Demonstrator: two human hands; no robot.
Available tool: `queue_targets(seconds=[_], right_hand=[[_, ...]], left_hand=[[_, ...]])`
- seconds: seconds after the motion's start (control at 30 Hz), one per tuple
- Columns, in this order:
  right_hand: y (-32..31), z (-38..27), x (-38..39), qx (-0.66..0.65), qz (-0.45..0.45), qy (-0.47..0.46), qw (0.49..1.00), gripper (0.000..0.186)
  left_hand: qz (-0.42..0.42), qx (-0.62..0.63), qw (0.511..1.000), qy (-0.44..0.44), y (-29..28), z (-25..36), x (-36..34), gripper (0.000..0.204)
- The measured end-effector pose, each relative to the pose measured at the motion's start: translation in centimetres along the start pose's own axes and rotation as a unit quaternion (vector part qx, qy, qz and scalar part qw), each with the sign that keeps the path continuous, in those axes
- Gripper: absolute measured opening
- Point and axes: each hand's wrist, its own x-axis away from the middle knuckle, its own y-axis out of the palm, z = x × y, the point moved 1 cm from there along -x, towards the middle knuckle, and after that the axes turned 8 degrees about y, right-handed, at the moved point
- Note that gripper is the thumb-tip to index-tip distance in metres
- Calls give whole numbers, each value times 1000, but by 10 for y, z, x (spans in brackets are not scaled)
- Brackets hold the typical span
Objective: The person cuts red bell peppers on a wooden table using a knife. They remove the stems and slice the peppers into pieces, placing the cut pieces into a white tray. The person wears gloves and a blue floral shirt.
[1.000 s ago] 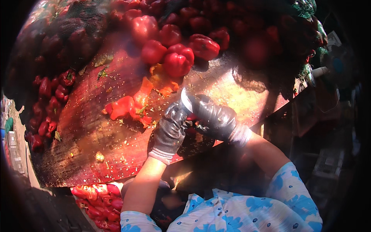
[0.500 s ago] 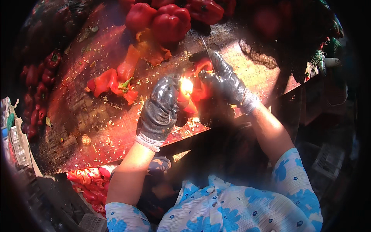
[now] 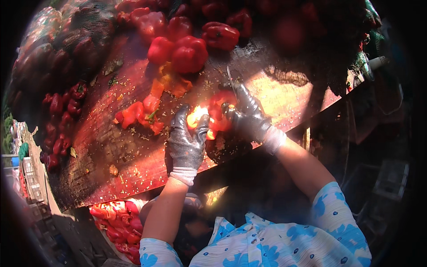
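My left hand (image 3: 187,142), in a dark coated glove with a pale cuff, grips one side of a red bell pepper (image 3: 219,109). Glaring sunlight washes out the part between its thumb and fingers. On the pepper's other side is my right hand (image 3: 252,118), gloved alike, closed around a knife. The thin knife blade (image 3: 230,79) points up and away past the fingers; the handle is hidden. Left of the hands, cut red pepper pieces (image 3: 133,113) with a green stem lie among scattered seeds, and orange-red pieces (image 3: 180,86) rest farther back.
Whole red peppers (image 3: 190,54) are heaped at the back of the wet wooden tabletop (image 3: 129,164). More peppers (image 3: 58,127) line its left side, near netted sacks (image 3: 84,40). Below the front edge sits a container of cut red peppers (image 3: 120,224).
The view has shifted, showing more of the far heap. My hands have drawn slightly apart on the pepper, and the left hand's thumb and fingers are now spread around the bright part.
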Motion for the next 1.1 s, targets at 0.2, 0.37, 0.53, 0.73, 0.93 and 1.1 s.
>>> queue_targets(seconds=[0.2,0.37,0.53,0.73,0.93,1.1], right_hand=[[-40,-6,7,-3,54,137,989,36],[-6,-41,32,294,175,-236,910,39],[31,-56,31,308,10,-218,926,51],[41,-51,0,405,-121,-142,895,61],[52,-66,-15,467,-115,-141,866,52],[62,-72,-22,505,-98,-13,858,37]], left_hand=[[38,284,956,-59,-10,-14,-13,35],[52,153,987,1,0,-27,0,30],[21,192,981,-6,-7,-19,-2,26],[-17,131,990,-57,-19,-18,-12,24],[12,254,965,-63,-16,-34,-25,29],[66,15,998,-15,-25,10,-18,22]])
